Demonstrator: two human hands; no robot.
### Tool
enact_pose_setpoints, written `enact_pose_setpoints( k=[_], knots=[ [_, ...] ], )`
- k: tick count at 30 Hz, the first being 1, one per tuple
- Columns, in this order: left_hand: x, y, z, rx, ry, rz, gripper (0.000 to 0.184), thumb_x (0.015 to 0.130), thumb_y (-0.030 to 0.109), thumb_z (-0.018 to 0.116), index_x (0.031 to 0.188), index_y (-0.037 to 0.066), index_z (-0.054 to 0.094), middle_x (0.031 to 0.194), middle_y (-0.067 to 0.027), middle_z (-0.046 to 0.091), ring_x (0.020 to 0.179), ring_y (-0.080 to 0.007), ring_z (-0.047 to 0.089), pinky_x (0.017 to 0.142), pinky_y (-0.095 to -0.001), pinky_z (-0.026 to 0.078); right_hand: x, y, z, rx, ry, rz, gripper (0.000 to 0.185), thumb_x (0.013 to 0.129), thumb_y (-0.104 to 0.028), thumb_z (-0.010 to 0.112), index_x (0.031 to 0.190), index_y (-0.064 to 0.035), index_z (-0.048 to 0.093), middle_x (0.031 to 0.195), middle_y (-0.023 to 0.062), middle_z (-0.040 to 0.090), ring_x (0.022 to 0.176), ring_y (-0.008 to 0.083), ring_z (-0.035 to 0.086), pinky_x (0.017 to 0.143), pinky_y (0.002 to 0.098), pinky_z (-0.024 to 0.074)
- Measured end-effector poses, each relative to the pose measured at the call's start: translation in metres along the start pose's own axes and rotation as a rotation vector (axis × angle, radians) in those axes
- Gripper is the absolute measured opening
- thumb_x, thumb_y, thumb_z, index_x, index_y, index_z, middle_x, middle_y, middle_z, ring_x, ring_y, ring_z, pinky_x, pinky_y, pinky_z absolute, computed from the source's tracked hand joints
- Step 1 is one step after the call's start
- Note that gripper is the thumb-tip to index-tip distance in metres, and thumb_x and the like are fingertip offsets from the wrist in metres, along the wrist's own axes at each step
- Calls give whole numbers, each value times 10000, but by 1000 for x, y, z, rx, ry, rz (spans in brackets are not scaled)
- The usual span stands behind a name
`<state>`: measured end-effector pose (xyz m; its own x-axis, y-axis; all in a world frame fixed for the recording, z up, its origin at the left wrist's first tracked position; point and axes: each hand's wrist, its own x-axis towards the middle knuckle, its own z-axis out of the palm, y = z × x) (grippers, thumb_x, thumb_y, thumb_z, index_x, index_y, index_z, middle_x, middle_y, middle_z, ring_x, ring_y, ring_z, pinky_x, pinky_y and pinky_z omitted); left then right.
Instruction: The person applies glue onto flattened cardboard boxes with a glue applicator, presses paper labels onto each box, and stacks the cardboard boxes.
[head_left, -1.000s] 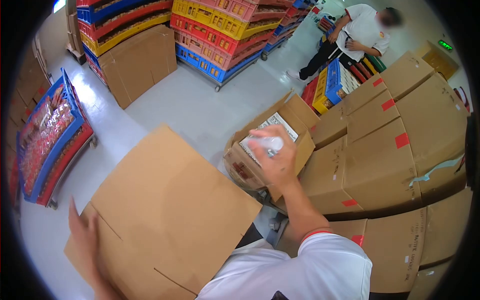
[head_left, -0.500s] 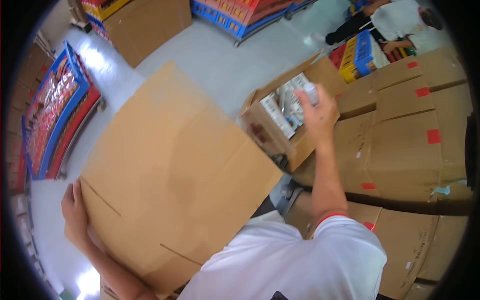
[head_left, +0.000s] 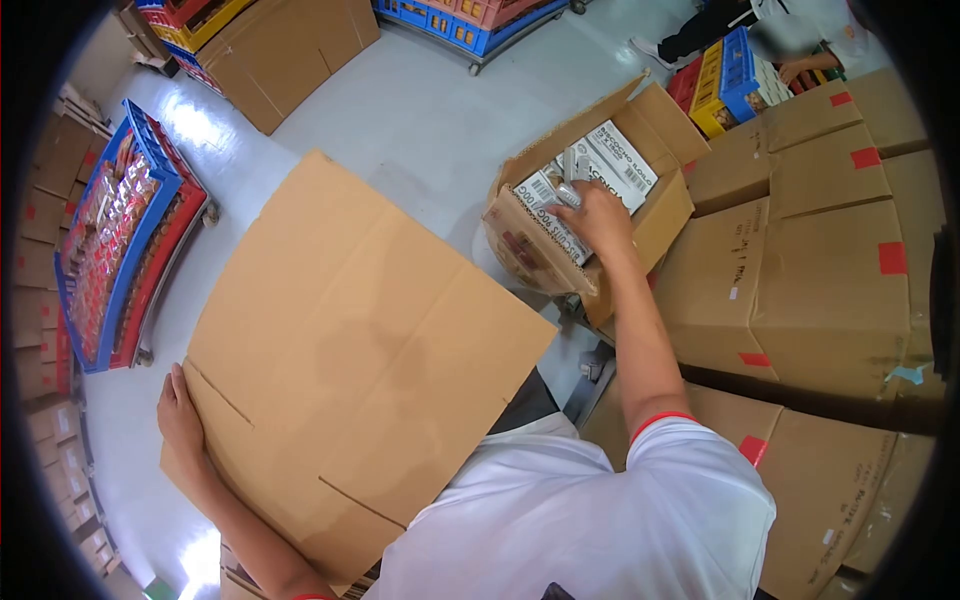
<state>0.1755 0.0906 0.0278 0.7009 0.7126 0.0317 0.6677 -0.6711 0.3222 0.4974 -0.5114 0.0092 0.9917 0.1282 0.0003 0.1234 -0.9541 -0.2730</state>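
A large brown cardboard sheet (head_left: 370, 320) with slots cut in its near edge spreads in front of me. My left hand (head_left: 182, 415) is closed on its left edge, the forearm running along that side. To the right stands an open cardboard box (head_left: 660, 235), flaps up, with a torn-looking front side. Inside it are white printed packs (head_left: 615, 165), some lettered for biscuits. My right hand (head_left: 597, 215) reaches in over the packs, its fingers curled round a small grey-white object (head_left: 568, 195) whose kind I cannot make out.
Taped brown cartons (head_left: 820, 265) with red stickers are stacked along the right. Blue and red crates (head_left: 120, 230) of packed goods stand on wheels at left. A big carton (head_left: 275, 60) and more crates (head_left: 480, 30) sit farther back. A person (head_left: 800, 50) is by crates at upper right.
My right hand has lowered and moved left into the open box with the grey-white object. My left hand and the cardboard sheet have shifted slightly in view.
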Motion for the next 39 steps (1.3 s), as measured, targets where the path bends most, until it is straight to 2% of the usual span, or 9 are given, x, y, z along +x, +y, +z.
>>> enact_pose_setpoints(
  k=[2,9,11,18,27,30,33,35,39],
  knots=[
    [-4,22,-16,-12,-171,-99,766,1086,632,365,1368,-19,654,1271,-260,704,1214,-419,645,1035,-426,475,7,-1,13,-78,-2,-14,544,820,-422,851,1162,-15,738,1113,215,705,1013,384,716,853,486,563],
    [-10,29,-19,-3,-166,-123,744,1090,619,376,1356,-15,660,1274,-253,704,1220,-405,643,1029,-415,473,12,1,34,-99,-13,-68,536,840,-403,836,1193,-13,735,1127,227,699,971,389,726,834,504,573],
    [-11,25,-13,-30,-73,-8,628,1114,550,369,1096,5,681,980,-247,692,919,-429,620,816,-463,478,9,1,36,-90,12,-68,500,839,-371,840,1156,1,735,1115,217,705,960,388,728,821,502,576],
    [-12,27,-7,-103,-27,-9,591,1118,529,375,1055,22,673,941,-223,682,881,-407,604,795,-452,470,5,-3,37,-132,13,-50,458,853,-298,826,1226,-48,734,1152,165,716,954,392,724,824,505,566],
    [-27,33,-20,-79,-31,-44,610,1119,533,354,1022,14,660,917,-231,671,868,-424,588,780,-458,461,3,-2,32,57,216,-147,229,846,-170,795,1005,-24,721,968,245,724,868,446,710,748,545,549],
    [-27,35,-23,-50,-122,-132,536,1118,496,398,1152,34,668,1030,-222,700,937,-393,628,834,-452,487,5,-2,0,100,157,-23,235,853,-189,799,991,-22,708,930,277,712,880,478,686,746,549,524],
    [-28,34,-10,-152,141,-39,405,1104,358,517,1347,51,620,1265,-183,691,1099,-349,656,944,-415,507,1,-7,-37,164,275,-155,212,885,-163,773,1011,-4,710,889,262,721,806,409,719,718,478,534],
    [-27,47,-7,-200,328,320,475,1033,177,635,1479,50,534,1452,-143,613,1261,-308,622,1049,-401,487,-21,-44,-83,491,299,-209,144,921,-99,726,1014,10,709,847,212,727,732,294,709,699,391,537],
    [-67,172,-26,-626,-26,542,800,908,383,792,1557,43,470,1520,-127,572,1346,-276,581,1097,-431,448,-68,-125,-135,542,139,-556,149,821,37,701,965,2,709,785,123,682,720,199,675,678,309,518]
  ],
)
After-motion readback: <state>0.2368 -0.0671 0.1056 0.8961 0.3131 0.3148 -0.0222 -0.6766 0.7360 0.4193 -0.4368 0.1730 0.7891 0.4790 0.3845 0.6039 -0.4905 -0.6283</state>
